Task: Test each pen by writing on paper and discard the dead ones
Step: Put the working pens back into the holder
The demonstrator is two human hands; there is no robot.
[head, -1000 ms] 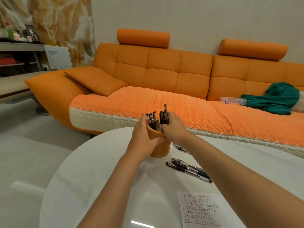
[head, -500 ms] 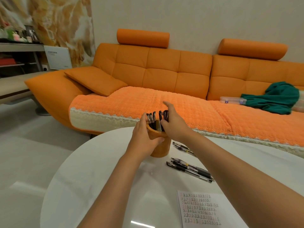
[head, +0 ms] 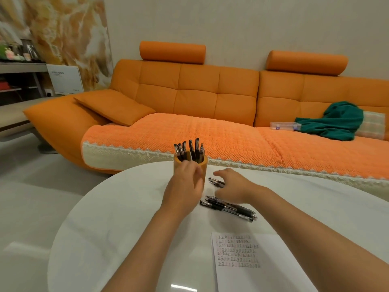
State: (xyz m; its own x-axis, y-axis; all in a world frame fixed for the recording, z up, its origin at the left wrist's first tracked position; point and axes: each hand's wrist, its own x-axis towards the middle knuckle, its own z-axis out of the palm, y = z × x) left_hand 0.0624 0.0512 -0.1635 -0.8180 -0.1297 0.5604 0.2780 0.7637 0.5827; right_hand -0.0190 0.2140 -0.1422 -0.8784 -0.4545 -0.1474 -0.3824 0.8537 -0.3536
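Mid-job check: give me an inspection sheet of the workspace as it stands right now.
Surface: white round table, glossy.
Job's things: orange pen holder upright, black pens standing in it; loose pens lying right of it; paper with rows of writing.
Clutter: clear box and green cloth on the sofa.
Grippers: left hand blurred, fingers loose, in front of the holder; right hand open above a single pen on the table.
Cables: nothing seen.
Surroundings: orange sofa behind the table; shelf at far left.
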